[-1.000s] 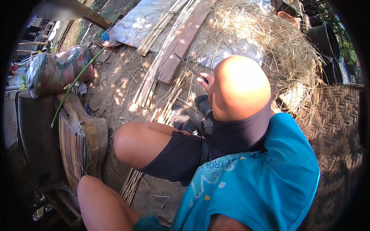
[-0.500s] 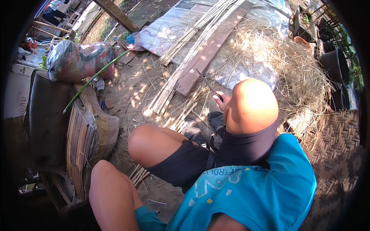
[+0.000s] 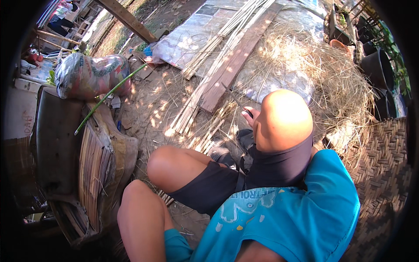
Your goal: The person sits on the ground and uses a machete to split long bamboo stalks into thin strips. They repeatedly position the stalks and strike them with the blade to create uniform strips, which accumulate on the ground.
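Observation:
My right hand is wrapped round the dark handle of a knife, just beyond my raised right knee. The thin blade points up and to the left, toward a reddish-brown wooden plank. Part of this hand and its forearm is hidden behind the knee. My left arm is bent, its elbow in the lower left of the picture. The left hand itself does not show. Pale split strips lie along the plank, and shorter ones lie on the ground near my feet.
A green stalk leans across a stuffed plastic sack at the left. Beneath it stands a worn block of stacked brown slats. Dry shavings heap on a sheet. A woven mat and black pots are at the right.
The view has shifted slightly. My left elbow has moved a little to the right in the picture. The right hand keeps its grip on the knife in nearly the same place.

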Demonstrator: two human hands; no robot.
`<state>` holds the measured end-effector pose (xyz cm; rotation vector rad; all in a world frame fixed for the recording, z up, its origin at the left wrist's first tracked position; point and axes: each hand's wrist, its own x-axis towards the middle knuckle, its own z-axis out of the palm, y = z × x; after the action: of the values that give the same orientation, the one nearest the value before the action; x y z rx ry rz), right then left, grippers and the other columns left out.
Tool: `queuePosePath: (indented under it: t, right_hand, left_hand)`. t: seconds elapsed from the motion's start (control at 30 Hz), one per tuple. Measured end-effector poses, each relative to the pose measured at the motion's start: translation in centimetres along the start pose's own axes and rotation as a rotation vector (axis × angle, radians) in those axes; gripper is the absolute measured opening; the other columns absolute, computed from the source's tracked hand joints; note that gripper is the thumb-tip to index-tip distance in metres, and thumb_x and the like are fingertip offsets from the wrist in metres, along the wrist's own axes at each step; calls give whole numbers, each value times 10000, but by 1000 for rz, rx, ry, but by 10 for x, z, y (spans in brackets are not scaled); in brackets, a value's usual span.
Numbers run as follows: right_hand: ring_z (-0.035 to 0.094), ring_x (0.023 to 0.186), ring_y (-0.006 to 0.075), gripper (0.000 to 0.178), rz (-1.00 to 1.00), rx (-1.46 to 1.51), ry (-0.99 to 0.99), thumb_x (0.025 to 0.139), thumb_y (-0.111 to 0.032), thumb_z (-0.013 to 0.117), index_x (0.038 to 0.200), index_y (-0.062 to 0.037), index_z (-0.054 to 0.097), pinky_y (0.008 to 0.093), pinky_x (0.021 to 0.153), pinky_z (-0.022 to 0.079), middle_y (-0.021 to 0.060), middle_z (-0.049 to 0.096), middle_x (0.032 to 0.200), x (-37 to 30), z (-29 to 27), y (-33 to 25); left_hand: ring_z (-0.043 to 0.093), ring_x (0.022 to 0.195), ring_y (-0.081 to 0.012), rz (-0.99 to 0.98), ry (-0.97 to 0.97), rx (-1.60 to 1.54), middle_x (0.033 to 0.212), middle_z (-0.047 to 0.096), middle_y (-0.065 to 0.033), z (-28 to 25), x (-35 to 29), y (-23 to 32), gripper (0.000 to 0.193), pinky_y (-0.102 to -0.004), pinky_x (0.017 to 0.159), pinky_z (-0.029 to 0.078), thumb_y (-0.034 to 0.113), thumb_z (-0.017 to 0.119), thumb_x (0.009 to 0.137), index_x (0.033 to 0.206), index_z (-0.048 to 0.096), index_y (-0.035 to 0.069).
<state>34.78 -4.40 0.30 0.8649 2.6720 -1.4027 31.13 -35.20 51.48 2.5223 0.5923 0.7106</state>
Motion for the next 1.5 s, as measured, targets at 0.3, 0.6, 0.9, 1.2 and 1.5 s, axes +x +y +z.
queuePosePath:
  t: [0.3,0.6,0.9,1.2,1.5]
  right_hand:
    - [728,817,287,507,-1,23,-12,980,-444,621,1352,-99,609,397,766,549,178,729,912,-2,7,1]
    - [726,811,282,504,-8,49,-37,987,-435,616,1356,-93,603,395,763,548,178,726,907,-1,11,-5]
    - [725,804,277,501,-35,122,-95,993,-427,611,1361,-87,596,393,759,547,179,723,903,6,13,-8]
    - [694,1045,401,514,-249,118,-178,983,-414,620,1358,-63,600,423,941,527,221,717,1125,54,-12,-41]
    - [579,653,112,474,138,534,-239,1039,-315,595,1398,-18,502,296,593,496,16,584,780,68,47,12]
  left_hand:
    - [723,795,-180,2,-31,2,877,747,-62,-4,0,1,163,-295,791,551,283,614,986,1040,671,141]
    - [722,810,-164,1,-50,9,888,751,-51,-9,2,1,172,-279,792,538,279,616,982,982,700,129]
    - [721,825,-148,10,-77,-7,899,754,-39,-39,-7,-17,200,-262,793,525,275,618,979,923,728,117]
    - [640,677,-167,-1052,190,253,810,713,-70,-134,-92,-107,194,-273,628,449,229,684,905,899,733,41]
    - [703,748,-150,-1784,397,-211,815,752,-70,48,-376,-496,256,-329,696,558,222,632,900,1010,759,28]
